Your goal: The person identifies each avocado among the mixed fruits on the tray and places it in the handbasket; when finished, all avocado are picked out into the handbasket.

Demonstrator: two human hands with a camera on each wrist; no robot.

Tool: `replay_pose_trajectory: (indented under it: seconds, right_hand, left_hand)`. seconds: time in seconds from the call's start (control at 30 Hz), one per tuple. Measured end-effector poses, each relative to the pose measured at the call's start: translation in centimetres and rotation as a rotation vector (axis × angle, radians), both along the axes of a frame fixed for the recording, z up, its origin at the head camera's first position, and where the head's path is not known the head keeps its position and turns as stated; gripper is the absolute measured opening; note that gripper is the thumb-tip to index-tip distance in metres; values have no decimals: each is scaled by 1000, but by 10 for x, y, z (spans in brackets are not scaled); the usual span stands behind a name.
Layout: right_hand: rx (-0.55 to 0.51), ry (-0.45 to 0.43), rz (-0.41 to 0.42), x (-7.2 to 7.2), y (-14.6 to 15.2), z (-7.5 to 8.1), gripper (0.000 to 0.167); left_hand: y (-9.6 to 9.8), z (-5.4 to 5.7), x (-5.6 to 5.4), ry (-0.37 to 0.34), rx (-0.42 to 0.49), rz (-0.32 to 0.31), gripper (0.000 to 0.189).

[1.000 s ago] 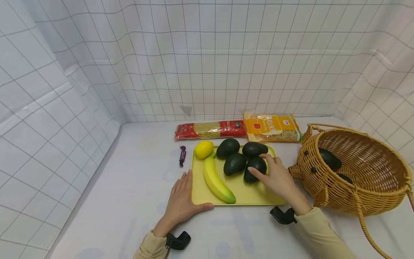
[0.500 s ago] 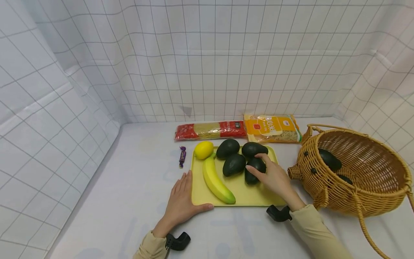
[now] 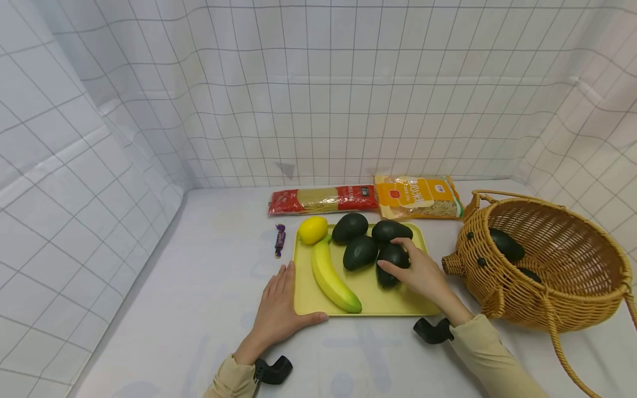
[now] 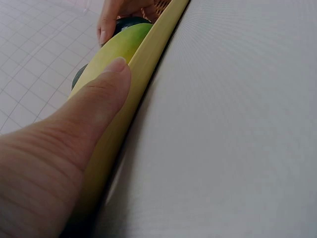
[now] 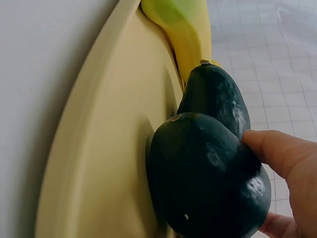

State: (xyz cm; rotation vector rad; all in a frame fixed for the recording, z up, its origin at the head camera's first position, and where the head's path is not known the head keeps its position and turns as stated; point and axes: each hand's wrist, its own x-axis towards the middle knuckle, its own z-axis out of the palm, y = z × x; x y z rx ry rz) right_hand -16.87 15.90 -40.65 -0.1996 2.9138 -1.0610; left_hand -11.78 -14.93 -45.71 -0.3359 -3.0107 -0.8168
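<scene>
Your right hand (image 3: 424,278) pinches the nearest avocado (image 3: 392,264) in the right half of the tray (image 3: 385,305), close to three other avocados (image 3: 360,252). Your left hand (image 3: 280,307) lies spread at the tray's near left corner, by the banana (image 3: 332,276), while the basket (image 3: 497,296) stands just right of the tray.

One avocado (image 3: 392,254) partly behind right hand (image 3: 422,272)

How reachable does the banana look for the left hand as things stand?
Probably yes: the left hand rests at the near left corner of the tray, and the banana lies close by, with no other item between them.
</scene>
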Motion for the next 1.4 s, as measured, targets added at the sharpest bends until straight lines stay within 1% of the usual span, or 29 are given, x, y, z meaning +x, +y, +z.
replay_pose_trajectory:
  seconds: [0.3, 0.6, 0.8, 0.93, 1.2, 1.4]
  right_hand:
    - [-26, 5, 21, 8, 3, 0, 66]
    - [7, 1, 25, 16, 3, 2, 63]
    - [7, 29, 14, 17, 5, 5, 62]
    - [1, 66, 18, 18, 7, 12, 62]
    - [6, 105, 10, 19, 10, 34, 63]
    - [-4, 161, 2, 20, 11, 48, 64]
  left_hand:
    - [1, 1, 1, 9, 1, -3, 131]
    - [0, 0, 1, 11, -6, 0, 131]
    - [1, 0, 0, 12, -1, -6, 131]
    - [1, 0, 0, 8, -5, -6, 131]
    - [2, 1, -1, 8, -10, -9, 131]
    - [0, 1, -1, 7, -8, -4, 131]
